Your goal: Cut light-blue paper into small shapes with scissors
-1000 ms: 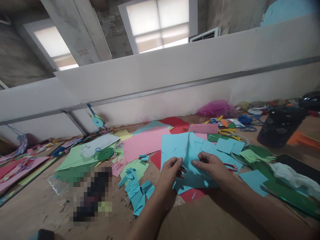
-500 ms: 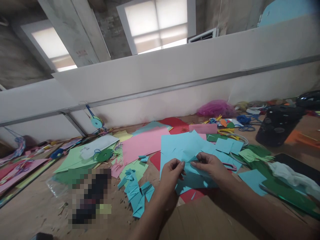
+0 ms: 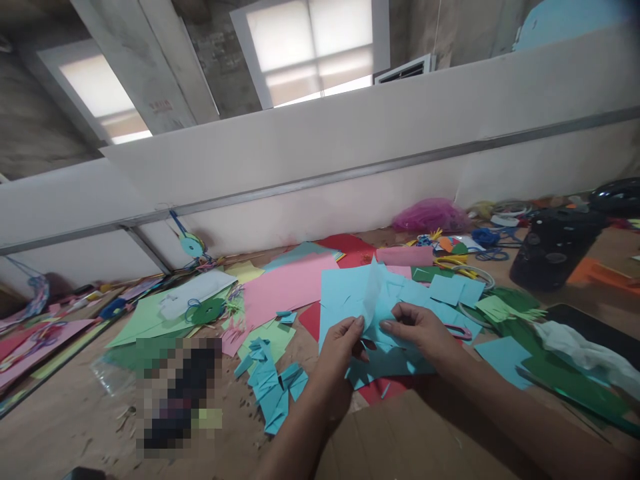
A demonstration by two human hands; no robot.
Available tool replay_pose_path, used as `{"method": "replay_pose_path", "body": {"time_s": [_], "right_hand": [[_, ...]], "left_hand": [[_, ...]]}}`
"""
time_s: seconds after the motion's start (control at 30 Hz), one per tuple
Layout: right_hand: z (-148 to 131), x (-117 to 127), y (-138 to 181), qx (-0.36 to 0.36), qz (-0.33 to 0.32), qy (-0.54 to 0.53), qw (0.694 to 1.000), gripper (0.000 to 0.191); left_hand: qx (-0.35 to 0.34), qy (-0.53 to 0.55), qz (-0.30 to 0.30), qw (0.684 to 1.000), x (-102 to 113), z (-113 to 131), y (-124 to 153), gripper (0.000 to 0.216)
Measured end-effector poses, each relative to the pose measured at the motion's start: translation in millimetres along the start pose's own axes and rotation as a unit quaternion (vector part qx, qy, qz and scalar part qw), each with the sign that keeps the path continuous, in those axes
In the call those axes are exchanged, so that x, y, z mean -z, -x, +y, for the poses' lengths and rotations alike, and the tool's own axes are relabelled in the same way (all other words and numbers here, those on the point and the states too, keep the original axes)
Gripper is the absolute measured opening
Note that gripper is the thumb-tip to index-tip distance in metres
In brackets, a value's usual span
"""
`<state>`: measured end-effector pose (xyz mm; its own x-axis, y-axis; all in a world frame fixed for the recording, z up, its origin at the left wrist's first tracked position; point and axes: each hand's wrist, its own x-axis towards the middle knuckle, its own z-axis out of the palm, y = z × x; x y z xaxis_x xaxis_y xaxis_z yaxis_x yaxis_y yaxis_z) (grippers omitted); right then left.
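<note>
A thin light-blue sheet of paper stands up between my hands, its flap rising to a point. My left hand pinches its lower left part between thumb and fingertips. On the other side, my right hand is closed, thumb against fingers, at the paper's right part; the exact grip is partly hidden. Under both hands lies a larger light-blue sheet with cut scraps on it. A pink-handled cutter sits just beyond my right hand. Left of my left forearm lies a heap of folded blue paper pieces.
Pink sheets and green sheets spread across the table. Small blue squares lie at right, near a black cylindrical container and a crumpled white cloth. A white partition runs along the back.
The paper between my hands has turned from lying slanted toward my right hand to a more upright flap. My hands have shifted very little.
</note>
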<state>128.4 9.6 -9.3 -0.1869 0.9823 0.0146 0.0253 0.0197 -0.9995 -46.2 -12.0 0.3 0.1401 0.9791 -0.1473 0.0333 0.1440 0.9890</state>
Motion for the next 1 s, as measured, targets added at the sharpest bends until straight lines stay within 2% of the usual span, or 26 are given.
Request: {"method": "replay_pose_path", "body": {"time_s": [0.2,0.4,0.5,0.67,0.9,1.0], "right_hand": [[2,0,0,0.016,-0.004,0.0,1.0,0.04],[11,1,-3,0.008,0.03,0.022,0.999,0.031],[13,0,-4,-0.013,0.021,0.012,1.0,0.035],[11,-2,-5,-0.017,0.044,-0.005,0.999,0.039],[3,-3,1,-0.023,-0.039,-0.075,0.996,0.037],[1,-4,2,-0.03,-0.023,-0.1,0.994,0.035]], "left_hand": [[0.0,0.008,0.004,1.0,2,0,-1,0.05],[-0.01,-0.014,0.022,1.0,-2,3,2,0.048],[-0.022,-0.042,0.035,0.998,-4,-2,2,0.045],[-0.062,-0.099,0.07,0.991,-7,-16,1,0.042],[-0.086,-0.186,0.088,0.975,-7,-13,6,0.039],[-0.088,-0.206,0.079,0.971,-8,-10,8,0.038]]}}
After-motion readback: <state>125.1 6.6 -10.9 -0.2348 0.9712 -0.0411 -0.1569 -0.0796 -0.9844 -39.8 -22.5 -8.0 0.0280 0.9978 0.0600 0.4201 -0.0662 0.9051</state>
